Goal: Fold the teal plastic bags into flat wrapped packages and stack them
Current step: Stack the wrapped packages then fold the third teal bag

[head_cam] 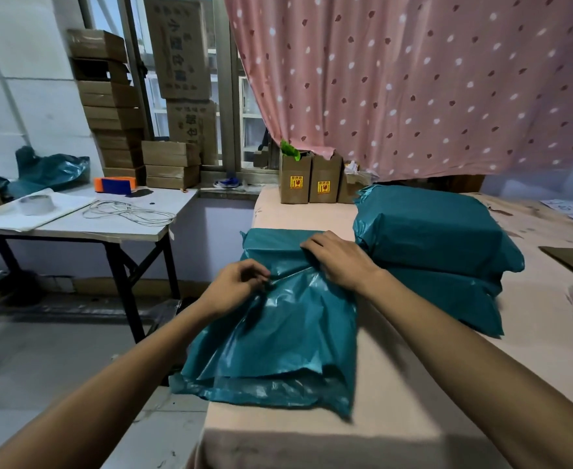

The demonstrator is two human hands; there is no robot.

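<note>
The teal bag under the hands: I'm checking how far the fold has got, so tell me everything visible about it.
The teal bag is glossy, wrinkled plastic lying on the pink-covered table at its left edge, left of the stack of wrapped packages. Its far end looks wrapped flat around something; the near end is loose, crumpled and slightly overhangs the edge. The left hand pinches a crease mid-bag; the right hand presses on the folded part.

Bare pink table [396,384] free at 5 o'clock, near edge. Stacked teal packages [434,245] block 2 o'clock; small brown boxes [312,179] at 12. Loose teal bag [278,333] fills centre w/ both hands.
</note>
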